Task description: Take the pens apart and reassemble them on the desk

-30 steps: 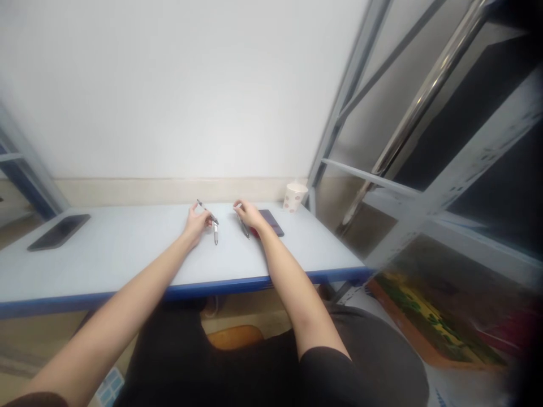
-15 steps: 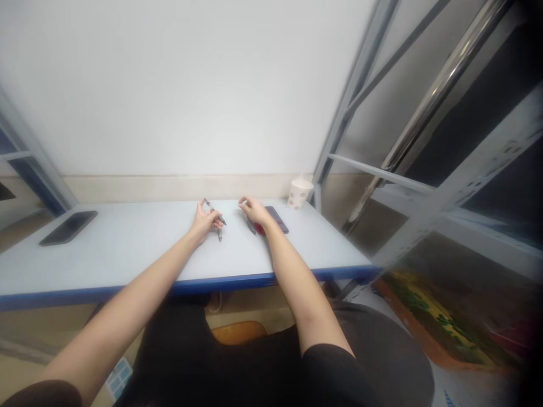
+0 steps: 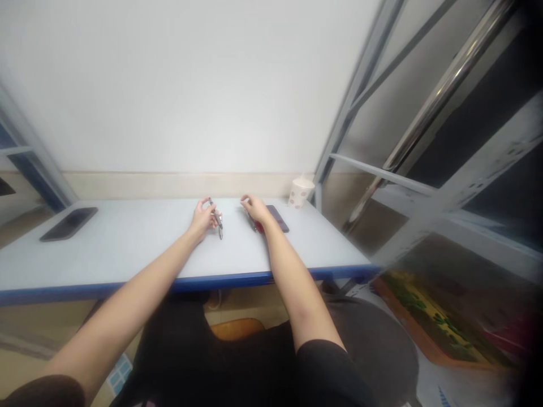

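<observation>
My left hand (image 3: 202, 220) is over the middle of the table, with its fingers closed on a slim dark-and-clear pen (image 3: 216, 213). The pen slants down to the right, and a silvery pen tip shows just below the fingers; I cannot tell if it belongs to a second pen. To the right, my right hand (image 3: 255, 209) is bent low at the wrist with its fingers pinched on another pen, mostly hidden behind the hand. Beside that wrist a small red thing (image 3: 259, 226) peeks out, its kind unclear. A dark phone (image 3: 279, 219) lies flat just right of the wrist.
A second dark phone (image 3: 70, 224) lies at the left of the white table (image 3: 139, 237), which has a blue front edge. A dotted paper cup (image 3: 300, 194) stands at the back right corner. Metal frame posts (image 3: 339, 135) rise at the right, and a wall closes off the back.
The pen in my left hand has turned to a steeper slant, its lower end now close to the silvery tip. My right hand has barely shifted, and less of its pen shows.
</observation>
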### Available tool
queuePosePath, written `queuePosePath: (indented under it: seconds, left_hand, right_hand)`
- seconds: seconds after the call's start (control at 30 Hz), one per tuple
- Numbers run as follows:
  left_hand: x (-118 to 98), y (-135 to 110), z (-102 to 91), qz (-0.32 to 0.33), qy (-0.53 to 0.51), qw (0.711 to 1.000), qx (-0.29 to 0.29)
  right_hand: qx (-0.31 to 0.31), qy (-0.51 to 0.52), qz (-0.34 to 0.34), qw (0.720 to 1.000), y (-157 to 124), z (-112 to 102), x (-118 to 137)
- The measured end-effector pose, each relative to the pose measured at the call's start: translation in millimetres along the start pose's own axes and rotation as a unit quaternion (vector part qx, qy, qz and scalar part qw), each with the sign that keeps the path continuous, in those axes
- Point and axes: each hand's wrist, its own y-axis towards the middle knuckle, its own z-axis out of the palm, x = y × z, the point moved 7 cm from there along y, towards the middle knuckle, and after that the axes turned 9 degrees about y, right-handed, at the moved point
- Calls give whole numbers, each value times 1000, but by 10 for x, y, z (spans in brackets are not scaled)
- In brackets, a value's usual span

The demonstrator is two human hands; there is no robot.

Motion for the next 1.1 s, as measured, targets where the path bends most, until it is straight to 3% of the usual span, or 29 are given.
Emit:
queuePosePath:
  seconds: [0.73, 1.1]
  left_hand:
    - [39, 43, -20, 20, 14, 1000, 2]
    - [15, 12, 0, 19, 15, 1000, 6]
  right_hand:
    - [1, -37, -22, 999, -2, 8, 125]
    - [36, -203, -36, 978, -49, 142, 111]
